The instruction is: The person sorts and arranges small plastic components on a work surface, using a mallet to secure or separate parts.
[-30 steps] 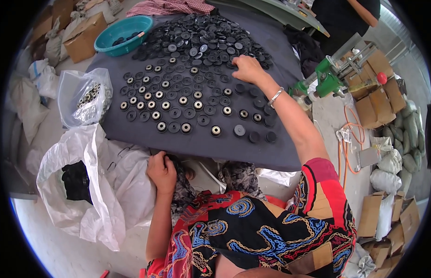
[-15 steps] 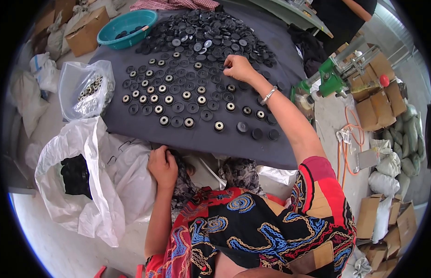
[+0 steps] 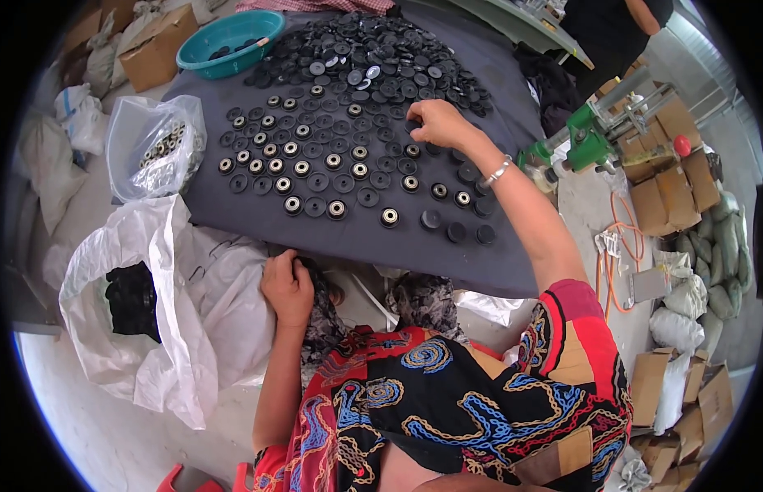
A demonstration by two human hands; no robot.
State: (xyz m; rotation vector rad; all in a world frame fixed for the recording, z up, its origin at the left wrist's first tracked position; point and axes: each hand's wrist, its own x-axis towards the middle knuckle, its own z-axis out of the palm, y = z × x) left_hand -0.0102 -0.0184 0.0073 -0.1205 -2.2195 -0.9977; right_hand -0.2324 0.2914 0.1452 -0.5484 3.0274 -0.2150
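Note:
My right hand is over the far middle of the table, its fingertips closed on a black plastic disc. Around it, loose rows of similar black discs lie on the dark cloth. Many have a shiny metal bearing seated in the middle. A few thicker black pieces sit near the front right. Below the table's near edge, my left hand rests beside my patterned trousers with its fingers curled in. Nothing shows in it, though its palm is hidden.
A large heap of black discs covers the table's far side, beside a teal basin. A clear bag of bearings sits at the left edge, above a white sack. At right stands a green press; another person is behind.
My right hand has drawn back slightly to the right, and a black disc now shows at its fingertips. My left hand stays in place; the whole view has shifted slightly.

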